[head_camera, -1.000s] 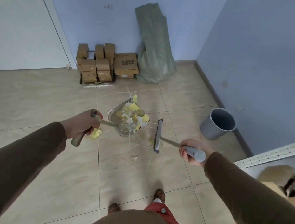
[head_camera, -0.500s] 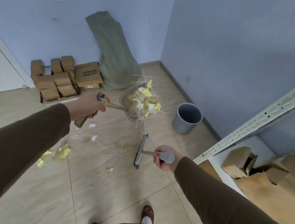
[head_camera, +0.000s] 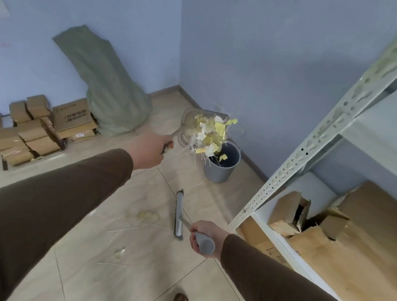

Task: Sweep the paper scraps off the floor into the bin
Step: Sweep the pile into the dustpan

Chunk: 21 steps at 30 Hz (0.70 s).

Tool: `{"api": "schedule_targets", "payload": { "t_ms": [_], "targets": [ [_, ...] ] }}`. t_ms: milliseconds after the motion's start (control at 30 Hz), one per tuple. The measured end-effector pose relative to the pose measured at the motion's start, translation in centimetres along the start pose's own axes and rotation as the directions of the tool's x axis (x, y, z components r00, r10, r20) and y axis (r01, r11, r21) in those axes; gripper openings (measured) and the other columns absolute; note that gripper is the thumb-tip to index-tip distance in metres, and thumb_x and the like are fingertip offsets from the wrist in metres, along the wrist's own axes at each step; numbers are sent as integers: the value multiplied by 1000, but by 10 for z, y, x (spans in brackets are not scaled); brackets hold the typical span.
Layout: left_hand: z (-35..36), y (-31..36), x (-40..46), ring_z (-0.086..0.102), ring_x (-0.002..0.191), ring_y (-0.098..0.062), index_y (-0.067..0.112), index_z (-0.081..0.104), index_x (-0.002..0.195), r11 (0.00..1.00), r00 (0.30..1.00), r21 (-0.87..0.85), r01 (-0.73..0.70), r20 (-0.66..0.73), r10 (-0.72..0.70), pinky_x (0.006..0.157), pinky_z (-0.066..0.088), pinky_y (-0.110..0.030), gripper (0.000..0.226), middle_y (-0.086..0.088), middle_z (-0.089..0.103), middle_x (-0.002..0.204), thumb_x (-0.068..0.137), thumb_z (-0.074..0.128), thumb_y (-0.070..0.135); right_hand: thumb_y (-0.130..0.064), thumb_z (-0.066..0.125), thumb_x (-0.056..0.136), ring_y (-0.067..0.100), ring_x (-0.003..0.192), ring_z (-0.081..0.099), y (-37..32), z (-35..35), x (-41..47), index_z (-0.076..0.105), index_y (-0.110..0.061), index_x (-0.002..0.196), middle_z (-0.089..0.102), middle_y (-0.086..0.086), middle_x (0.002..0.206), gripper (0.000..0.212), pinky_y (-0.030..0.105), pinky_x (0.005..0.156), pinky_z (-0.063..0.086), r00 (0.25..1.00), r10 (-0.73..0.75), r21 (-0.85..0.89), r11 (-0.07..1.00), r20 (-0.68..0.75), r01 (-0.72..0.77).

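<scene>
Your left hand [head_camera: 148, 152] holds the dustpan [head_camera: 190, 125] tipped over the bin [head_camera: 219, 170], and scraps [head_camera: 208, 133] are falling in; your right hand [head_camera: 205, 237] holds the brush [head_camera: 179, 217] low; tip too fast and light scraps may drift onto the floor [head_camera: 112, 250].

Beige tiled floor [head_camera: 114, 275]: round grey plastic bin [head_camera: 220, 169] near corner; slumped green woven sack [head_camera: 111, 94] against wall; stacked brown cardboard boxes [head_camera: 33, 128] beside sack; few yellow-white paper scraps [head_camera: 148, 216] scattered mid-floor.
</scene>
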<state>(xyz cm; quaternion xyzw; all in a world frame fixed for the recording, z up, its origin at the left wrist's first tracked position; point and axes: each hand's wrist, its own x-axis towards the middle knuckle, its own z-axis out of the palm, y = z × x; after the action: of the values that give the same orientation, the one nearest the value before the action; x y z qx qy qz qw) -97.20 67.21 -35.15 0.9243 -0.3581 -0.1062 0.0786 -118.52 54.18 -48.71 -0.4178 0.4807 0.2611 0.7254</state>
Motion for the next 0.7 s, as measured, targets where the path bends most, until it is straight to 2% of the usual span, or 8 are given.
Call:
{"api": "schedule_targets", "payload": {
  "t_ms": [67,167,267,400,500,700],
  "targets": [
    [13,15,9,56,77,-19,25,54,112,990,998,128,-53,26,50,65,42,-32,35,1,61,93,87,44,4,-6,45,94,9,40,50,2,-9,2,50,-4,86,51,9,67,10,17,39,47,1000,6,-14,1000,-8,-6],
    [30,33,15,50,69,-15,26,48,113,944,993,317,-94,103,64,53,31,-30,33,2,54,101,90,44,2,-6,45,95,9,38,49,5,-20,4,51,-3,87,50,9,69,10,16,40,46,1000,29,4,1000,-11,-29],
    [53,40,21,54,67,-22,19,46,125,875,973,441,-201,191,128,48,32,-33,41,-7,52,112,89,52,1,-6,46,95,8,35,50,6,-24,8,51,-3,89,51,10,71,8,16,38,46,999,37,-8,999,-14,-37],
    [77,33,30,39,46,-20,16,45,124,815,961,520,-256,231,155,39,25,-32,45,-11,51,112,85,59,-1,-8,50,94,8,36,49,8,-24,12,49,-3,90,50,7,68,6,17,40,47,998,55,-40,998,5,-54],
    [85,32,31,34,44,-20,14,45,124,774,954,565,-286,243,176,38,24,-32,46,-13,50,111,84,60,-2,-9,50,95,7,34,49,7,-23,11,47,-6,87,48,5,63,9,17,37,46,997,74,-42,996,25,-73],
    [82,26,27,38,44,-20,14,44,125,739,951,600,-306,236,202,38,25,-31,51,-13,49,109,81,60,-6,-12,52,95,6,35,49,3,-18,9,48,-6,87,48,3,61,11,17,34,45,991,123,-82,990,51,-119]
  ]
}}
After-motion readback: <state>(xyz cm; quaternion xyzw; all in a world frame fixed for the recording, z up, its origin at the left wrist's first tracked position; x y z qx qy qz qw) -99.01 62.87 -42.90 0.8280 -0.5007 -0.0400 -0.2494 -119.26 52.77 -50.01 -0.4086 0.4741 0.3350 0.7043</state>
